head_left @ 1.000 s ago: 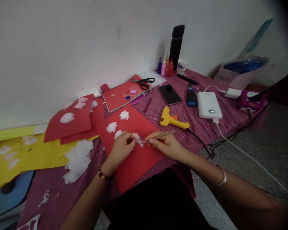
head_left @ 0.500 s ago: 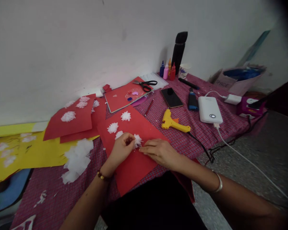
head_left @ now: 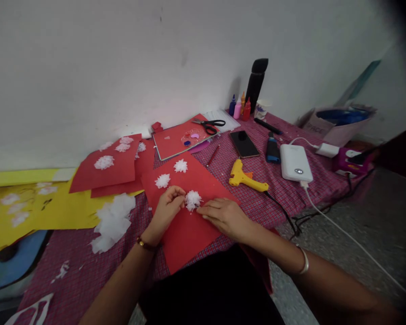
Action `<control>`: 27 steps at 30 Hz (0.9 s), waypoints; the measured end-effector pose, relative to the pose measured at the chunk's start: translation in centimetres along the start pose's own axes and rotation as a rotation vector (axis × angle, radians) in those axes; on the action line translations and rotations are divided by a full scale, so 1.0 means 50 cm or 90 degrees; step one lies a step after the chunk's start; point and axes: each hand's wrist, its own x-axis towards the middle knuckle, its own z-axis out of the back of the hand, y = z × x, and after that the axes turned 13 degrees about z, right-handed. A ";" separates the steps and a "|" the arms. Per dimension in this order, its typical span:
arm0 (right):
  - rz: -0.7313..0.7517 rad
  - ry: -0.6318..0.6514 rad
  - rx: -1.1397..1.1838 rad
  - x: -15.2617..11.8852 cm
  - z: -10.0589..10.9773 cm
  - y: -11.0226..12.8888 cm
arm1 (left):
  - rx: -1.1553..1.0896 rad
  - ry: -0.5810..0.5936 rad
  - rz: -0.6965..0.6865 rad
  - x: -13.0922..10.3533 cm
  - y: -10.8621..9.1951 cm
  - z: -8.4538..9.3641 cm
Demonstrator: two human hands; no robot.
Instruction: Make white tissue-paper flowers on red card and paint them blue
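A white ruffled paper flower sits on a red paper sheet at the middle of the table. At its left edge, the thumb and fingers of my left hand are curled together in a pinch on the outer petals. My right hand lies flat on the sheet, fingers stretched out, with the tips by the flower's lower right edge. Two more white flowers, one at upper left and one at the top, rest on this sheet. My left hand hides part of the sheet.
A yellow glue gun lies right of the sheet, its cord trailing off the table. Behind are a phone, scissors, a pencil and paint bottles. White tissue pieces and a power bank flank the work.
My left hand has drawn slightly left, uncovering more of the flower beside it. My right hand stays nearly in place on the sheet. The camera view has shifted a little.
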 end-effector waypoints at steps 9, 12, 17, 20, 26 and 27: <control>-0.274 -0.270 0.325 -0.007 0.009 -0.010 | -0.007 0.040 0.008 -0.012 0.008 0.040; -0.341 -0.372 0.440 -0.005 0.008 -0.016 | 0.046 0.044 -0.004 -0.010 0.011 0.038; -0.385 -0.480 0.611 0.011 0.020 -0.025 | 0.130 0.040 -0.045 -0.014 0.011 0.028; -0.388 -0.469 0.695 0.048 0.036 -0.033 | 0.193 0.079 -0.079 -0.019 0.001 0.028; -0.410 -0.433 0.754 0.158 0.050 -0.065 | 0.480 0.138 -0.219 0.001 -0.025 0.037; -0.414 -0.423 0.765 0.169 0.047 -0.073 | 0.510 0.125 -0.228 0.008 -0.024 0.037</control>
